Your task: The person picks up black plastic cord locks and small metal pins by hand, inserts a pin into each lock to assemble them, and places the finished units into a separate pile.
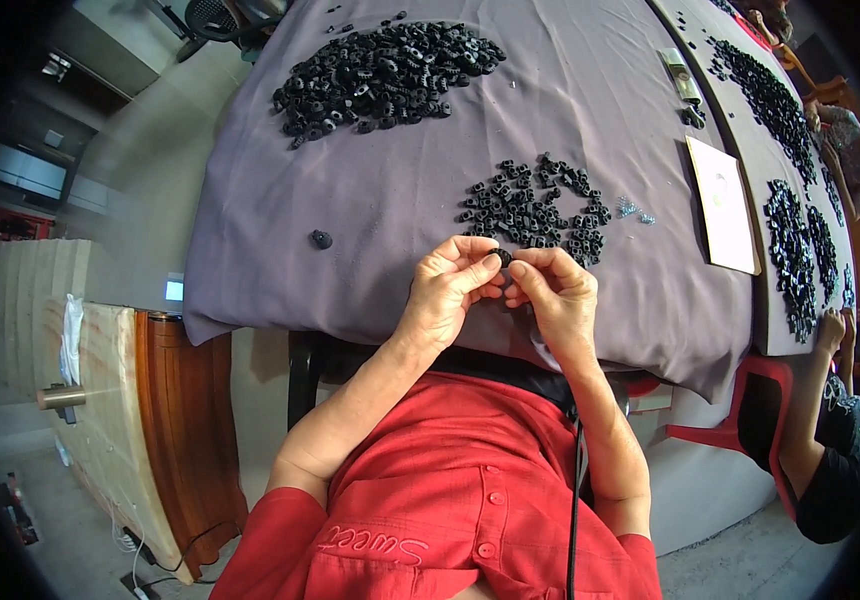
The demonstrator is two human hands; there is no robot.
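Both hands meet just above the near part of the cloth-covered table. My left hand [447, 288] pinches a small black plastic piece [503, 258] between thumb and forefinger. From the other side, my right hand [562, 295] is closed at the same piece, fingertips against it; the fingers hide most of its shape. Right behind the hands lies a loose cluster of small black hollow plastic parts [522, 208]. A few tiny shiny springs [627, 207] rest to the right of that cluster.
A large heap of black plastic pieces [380, 75] covers the far left of the grey tablecloth [280, 220]. One dark round piece [321, 239] sits alone on the left. A white board [722, 205] lies at right. Beyond it, another person's hands [834, 328] are near more black parts [790, 255].
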